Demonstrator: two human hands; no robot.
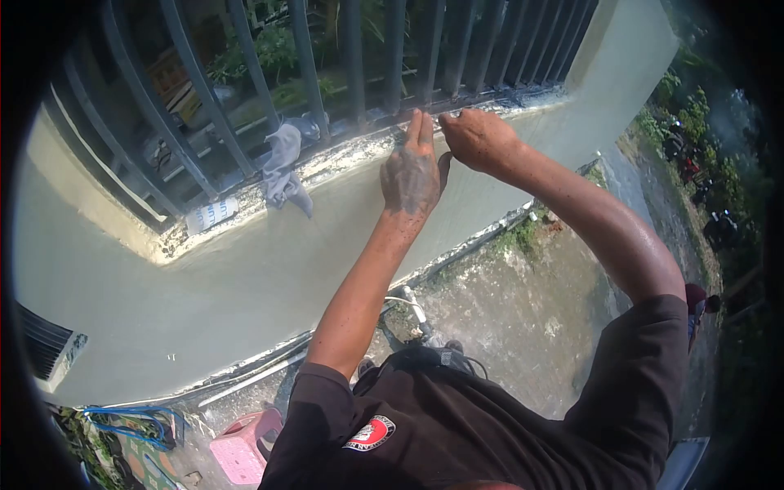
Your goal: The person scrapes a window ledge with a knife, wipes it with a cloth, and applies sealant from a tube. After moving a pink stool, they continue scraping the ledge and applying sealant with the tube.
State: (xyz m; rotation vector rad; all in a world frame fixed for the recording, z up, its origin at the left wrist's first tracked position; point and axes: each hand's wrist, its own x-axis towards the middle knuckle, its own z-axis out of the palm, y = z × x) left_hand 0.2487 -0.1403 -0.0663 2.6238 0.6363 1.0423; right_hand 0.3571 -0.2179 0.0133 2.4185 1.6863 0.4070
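My left hand (411, 175) lies over the rough ledge (351, 155) at the foot of the window bars (353, 65), its back dark with smudges and two fingers stretched toward the bars. Just right of it, my right hand (478, 140) is closed in a fist-like grip near the same ledge. Whatever it may hold is too small or hidden to name. A grey cloth (283, 167) hangs over the ledge to the left, and a white packet with blue print (212, 214) sits near the ledge's left corner.
Below the ledge is a smooth grey wall (245, 286). A pink stool (243, 449) and blue cords or hose (135, 420) are at the lower left. Pipes run along the wall's base. Another person (696, 306) is partly visible at the far right.
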